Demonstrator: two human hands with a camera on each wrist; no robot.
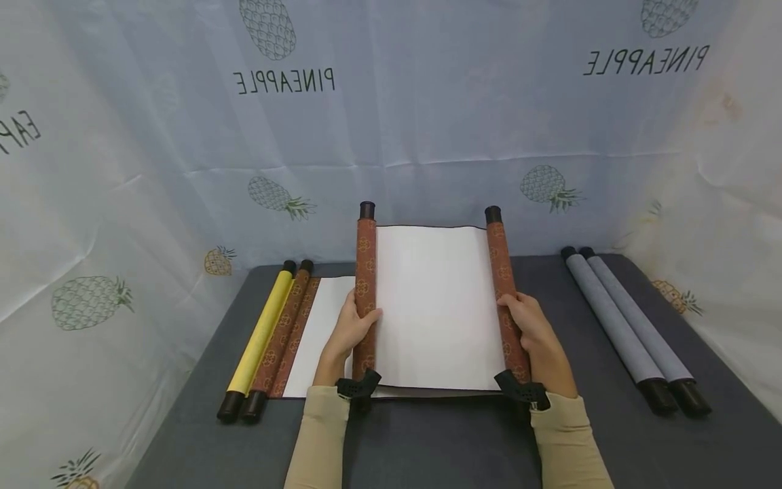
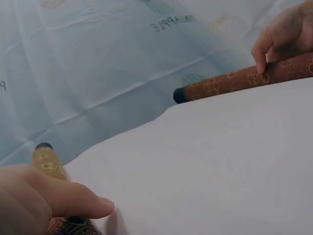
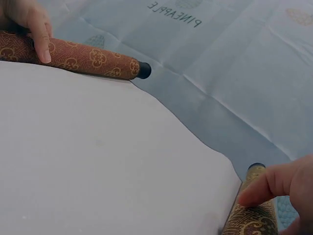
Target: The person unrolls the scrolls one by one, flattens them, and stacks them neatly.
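Observation:
A hanging scroll with brown flower-patterned rolls and black end knobs is held partly unrolled, its white sheet (image 1: 436, 305) spread between the rolls. My left hand (image 1: 349, 329) grips the left roll (image 1: 365, 265), thumb lying along its inner side next to the sheet. On the other side, my right hand (image 1: 534, 326) holds the right roll (image 1: 502, 265) around its middle. Both wrist views show the sheet's far edge bending in a wave. Behind the left hand, more white sheet (image 1: 302, 360) lies on the table; whether it joins the held scroll is hidden.
At the left lie a yellow scroll (image 1: 259, 339) and a brown patterned roll (image 1: 281, 329) side by side. Two grey scrolls (image 1: 611, 316) (image 1: 641, 316) rest at the right on the dark table (image 1: 440, 448). Pineapple-printed white cloth (image 1: 421, 122) hangs behind and at both sides.

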